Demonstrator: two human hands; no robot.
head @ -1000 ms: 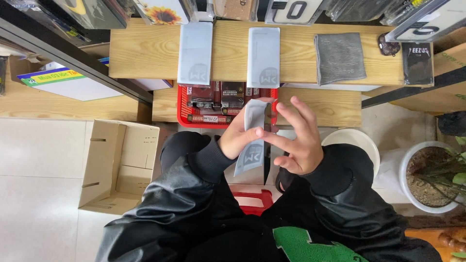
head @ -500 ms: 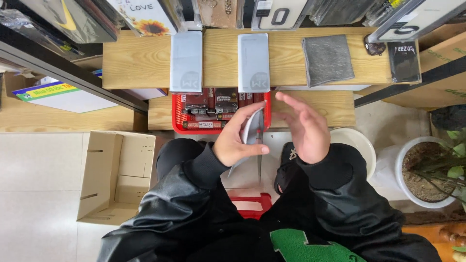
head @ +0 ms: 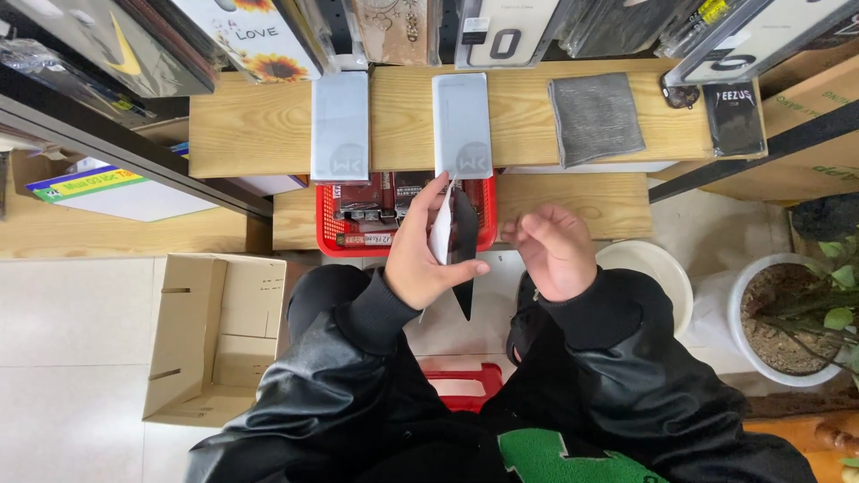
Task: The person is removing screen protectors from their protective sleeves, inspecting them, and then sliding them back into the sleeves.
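Thin dark case with white backing point(head: 455, 240): held edge-on above the red basket point(head: 488, 234), your left hand point(head: 420, 259) fingers clamped on it, steadying it for inspection. Your right hand point(head: 555, 255) hovers beside, fingers loosely curled, empty. Wooden worktop point(head: 403, 125) beyond.

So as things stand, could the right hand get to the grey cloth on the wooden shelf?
Probably yes. The right hand is empty with fingers loosely curled, and nothing stands between it and the grey cloth, which lies uncovered on the wooden shelf. The left hand holds the flat packet, off to the side.
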